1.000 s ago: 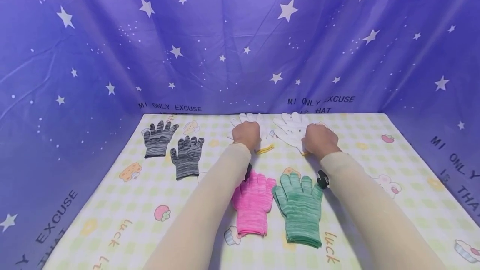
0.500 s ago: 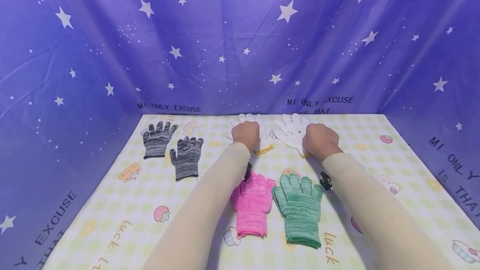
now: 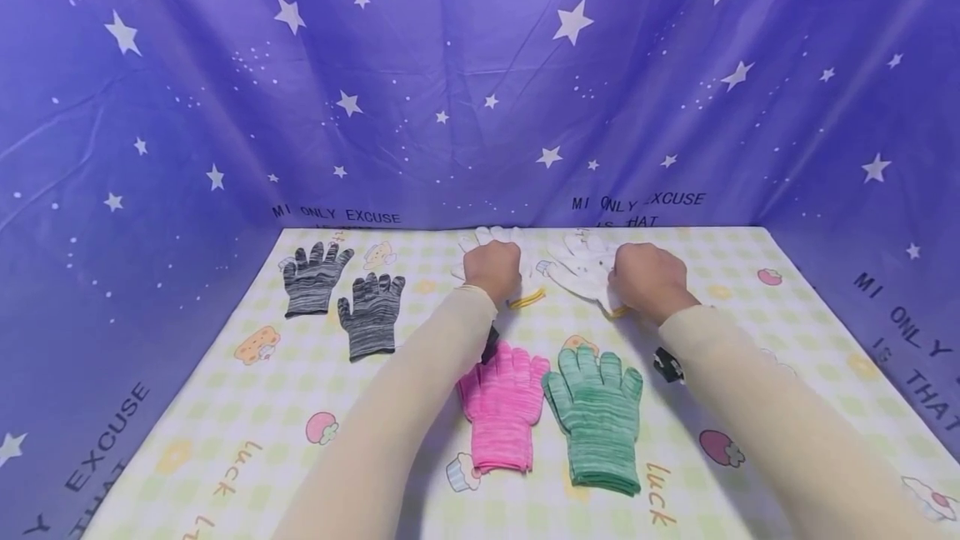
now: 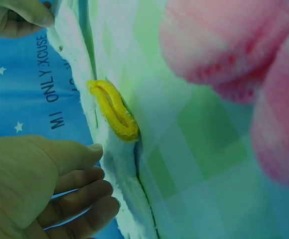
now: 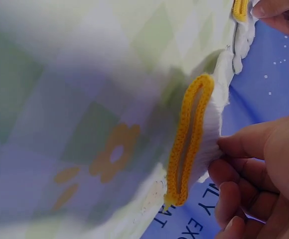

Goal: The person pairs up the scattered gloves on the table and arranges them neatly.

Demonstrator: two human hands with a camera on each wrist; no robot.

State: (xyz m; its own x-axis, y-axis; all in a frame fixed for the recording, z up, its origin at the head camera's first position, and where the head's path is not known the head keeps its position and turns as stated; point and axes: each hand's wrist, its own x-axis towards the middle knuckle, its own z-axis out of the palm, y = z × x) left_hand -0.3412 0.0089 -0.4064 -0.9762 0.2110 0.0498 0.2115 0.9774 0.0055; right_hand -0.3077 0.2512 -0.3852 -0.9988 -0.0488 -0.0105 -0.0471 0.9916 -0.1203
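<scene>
Two white gloves with yellow cuff edges lie at the table's back edge. Beside the left white glove [image 3: 498,234] is my left hand [image 3: 491,269]. The left wrist view shows its thumb and loosely bent fingers [image 4: 92,194] at that glove's edge, not closed round it, near the yellow cuff [image 4: 112,109]. My right hand [image 3: 651,277] pinches the right white glove [image 3: 585,267] between thumb and forefinger, just behind its yellow cuff [image 5: 188,144]. That cuff is raised off the cloth, its opening turned towards the right wrist camera.
Pink gloves [image 3: 504,419] and green gloves [image 3: 597,427] lie in front, between my forearms. Two grey-black gloves, one farther back [image 3: 315,282] and one nearer [image 3: 372,319], lie at the left. A starry purple curtain [image 3: 450,65] closes off the back and sides.
My right hand has shifted slightly to the right, and the white glove it pinches has moved with it. The left hand and the other gloves have stayed in place.
</scene>
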